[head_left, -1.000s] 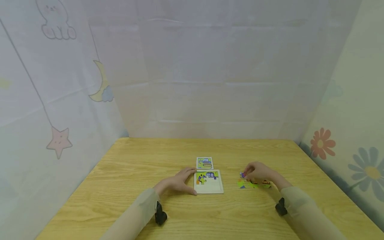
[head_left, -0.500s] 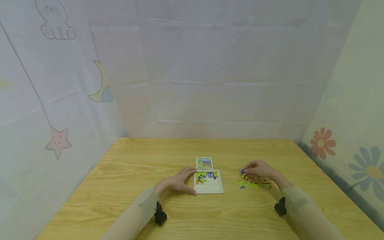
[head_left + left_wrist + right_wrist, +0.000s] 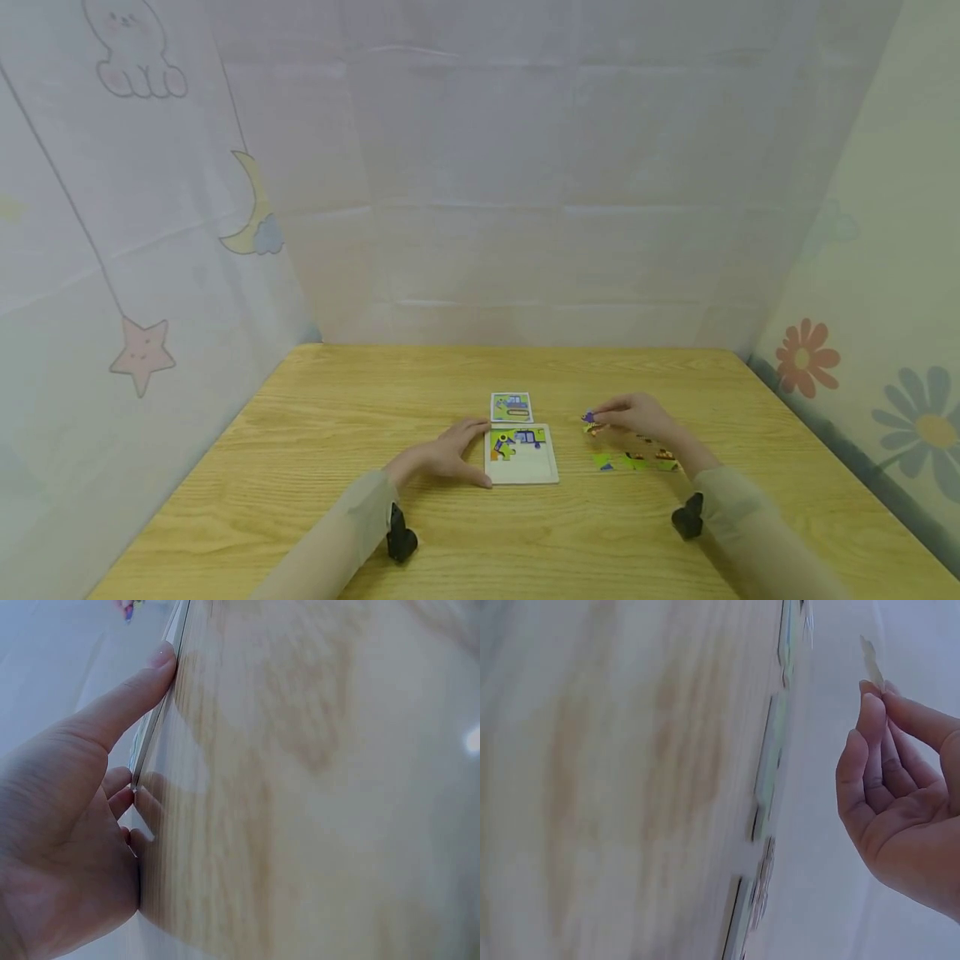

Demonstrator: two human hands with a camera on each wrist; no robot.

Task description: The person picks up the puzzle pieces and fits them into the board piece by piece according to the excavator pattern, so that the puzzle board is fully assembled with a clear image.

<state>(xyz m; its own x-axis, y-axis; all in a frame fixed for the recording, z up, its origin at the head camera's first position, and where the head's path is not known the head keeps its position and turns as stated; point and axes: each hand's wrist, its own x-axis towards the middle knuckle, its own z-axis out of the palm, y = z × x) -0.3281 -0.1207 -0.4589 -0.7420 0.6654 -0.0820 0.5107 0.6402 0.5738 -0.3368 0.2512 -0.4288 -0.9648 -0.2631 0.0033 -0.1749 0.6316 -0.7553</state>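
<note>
In the head view, a white-framed jigsaw tray (image 3: 534, 472) lies mid-table, its upper and left part filled with green and purple pieces. My left hand (image 3: 442, 457) rests along its left side, thumb at the near corner, fingers at the far corner. The left wrist view shows the thumb (image 3: 146, 679) straight against the tray edge. Above the table, right of the tray, my right hand (image 3: 637, 417) pinches a purple and yellow jigsaw piece (image 3: 588, 422) between thumb and fingertips. In the right wrist view that piece (image 3: 871, 664) appears edge-on, clear of the table.
A small picture card (image 3: 512, 407) of a vehicle lies just behind the tray. Several loose jigsaw pieces (image 3: 636, 461), green and dark, are spread on the wooden table (image 3: 525, 550) below the right hand. Fabric walls (image 3: 480, 250) stand behind and at both sides.
My right hand has lifted the purple and yellow jigsaw piece from among the loose pieces and moved it left toward the tray. The left hand and tray have stayed put.
</note>
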